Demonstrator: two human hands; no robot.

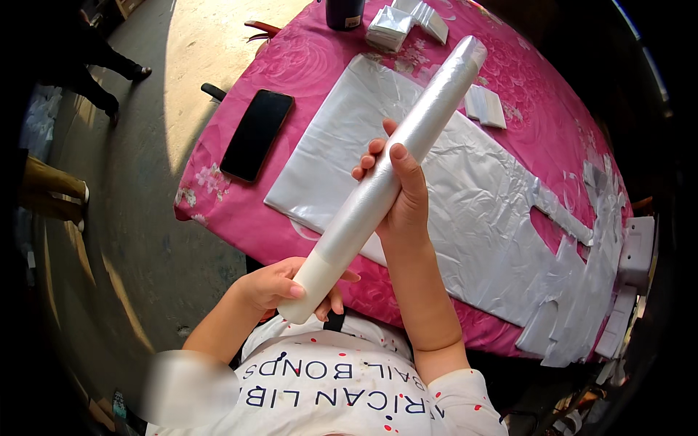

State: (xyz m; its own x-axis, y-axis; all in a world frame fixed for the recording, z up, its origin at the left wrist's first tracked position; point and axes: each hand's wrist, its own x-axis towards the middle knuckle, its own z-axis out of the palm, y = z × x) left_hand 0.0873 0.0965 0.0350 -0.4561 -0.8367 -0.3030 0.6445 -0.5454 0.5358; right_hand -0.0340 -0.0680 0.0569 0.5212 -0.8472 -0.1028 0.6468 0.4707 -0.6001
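along the plastic roll [378, 185], left hand [275, 286] curls round its near end, right hand [409, 196] its middle.

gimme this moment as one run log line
left hand: holds white roll, near end | right hand: holds roll, middle | under roll: flat white plastic | black phone: on pink tablecloth

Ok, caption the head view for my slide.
Left fingers and right fingers hold a glossy roll over white plastic sheeting on a pink tablecloth.
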